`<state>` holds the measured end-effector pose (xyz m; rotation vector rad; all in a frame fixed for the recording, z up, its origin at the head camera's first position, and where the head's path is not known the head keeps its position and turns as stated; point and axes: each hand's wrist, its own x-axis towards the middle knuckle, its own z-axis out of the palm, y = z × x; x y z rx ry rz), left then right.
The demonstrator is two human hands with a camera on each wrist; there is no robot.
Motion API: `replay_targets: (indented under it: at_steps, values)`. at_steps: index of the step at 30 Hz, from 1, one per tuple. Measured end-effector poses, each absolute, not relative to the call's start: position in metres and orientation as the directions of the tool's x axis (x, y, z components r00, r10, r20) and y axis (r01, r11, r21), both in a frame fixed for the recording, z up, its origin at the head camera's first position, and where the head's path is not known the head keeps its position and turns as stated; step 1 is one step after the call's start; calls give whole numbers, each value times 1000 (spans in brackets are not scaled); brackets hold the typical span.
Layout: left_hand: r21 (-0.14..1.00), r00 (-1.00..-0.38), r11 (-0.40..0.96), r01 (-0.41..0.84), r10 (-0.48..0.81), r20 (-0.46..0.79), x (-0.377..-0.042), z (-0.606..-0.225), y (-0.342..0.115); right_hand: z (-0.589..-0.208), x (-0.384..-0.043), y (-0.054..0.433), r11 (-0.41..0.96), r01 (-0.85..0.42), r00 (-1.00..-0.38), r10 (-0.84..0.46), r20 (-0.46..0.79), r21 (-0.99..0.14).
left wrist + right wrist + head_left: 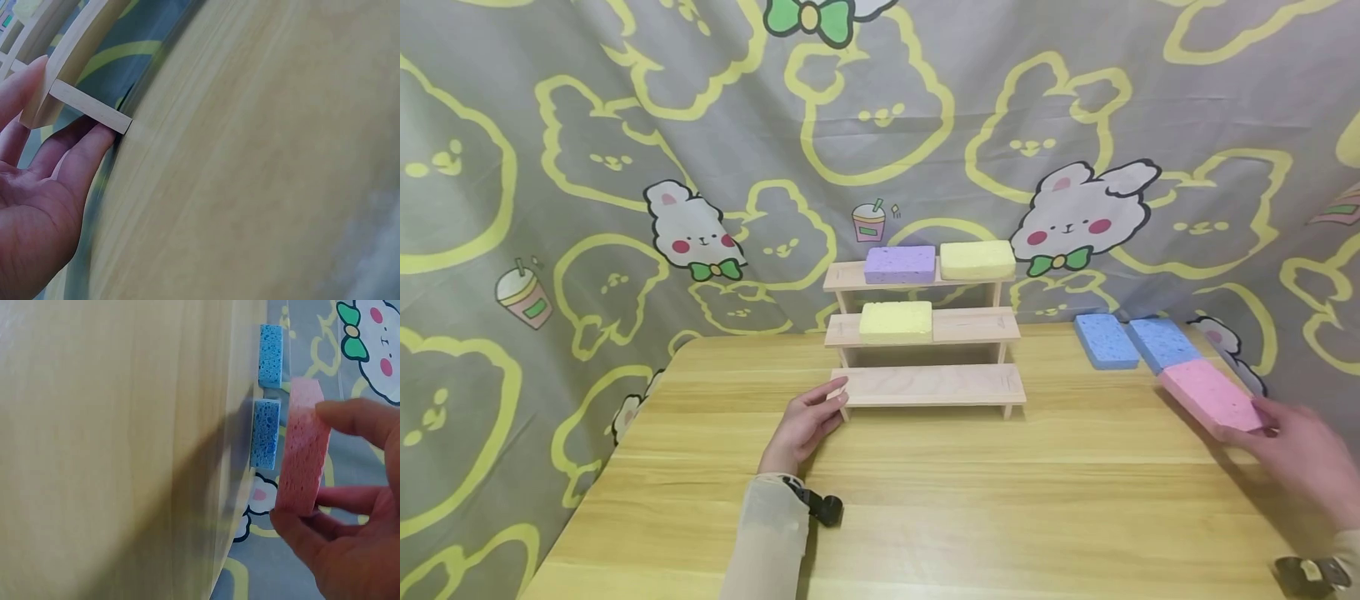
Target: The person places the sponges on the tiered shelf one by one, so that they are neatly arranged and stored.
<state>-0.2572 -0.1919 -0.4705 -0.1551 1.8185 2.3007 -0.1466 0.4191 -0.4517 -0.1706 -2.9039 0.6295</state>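
My right hand [1303, 450] grips a pink sponge [1210, 396] by its near end at the table's right side. In the right wrist view the pink sponge [303, 450] is held between thumb and fingers, raised off the table. A three-step wooden shelf [925, 385] stands at the back middle of the table. With thumb above and fingers beneath, my left hand [805, 425] holds the left end of its lowest step, fingertips by the leg [90, 106]. A purple sponge [900, 265] and a yellow sponge [977, 260] lie on the top step; another yellow sponge [896, 322] lies on the middle step.
Two blue sponges, one at the left [1107, 341] and one at the right [1163, 343], lie near the table's back right corner. The wood-grain table [940, 500] reaches back to a grey patterned curtain [880, 100].
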Motion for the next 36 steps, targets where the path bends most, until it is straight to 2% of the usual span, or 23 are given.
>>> replay_targets:
  at_steps: [17,24,36]
  values:
    - [952,-974,-210,-222,83,-209,-259,-471,-191,-442,-154,394,861,-50,-981,54,188,-506]
    - [953,-976,-214,-216,79,-203,-259,-471,-191,-443,-158,391,837,-62,-979,54,195,-543]
    - [944,-973,-239,-228,84,-214,-256,-469,-191,-446,-163,373,774,-221,-952,-39,304,-593]
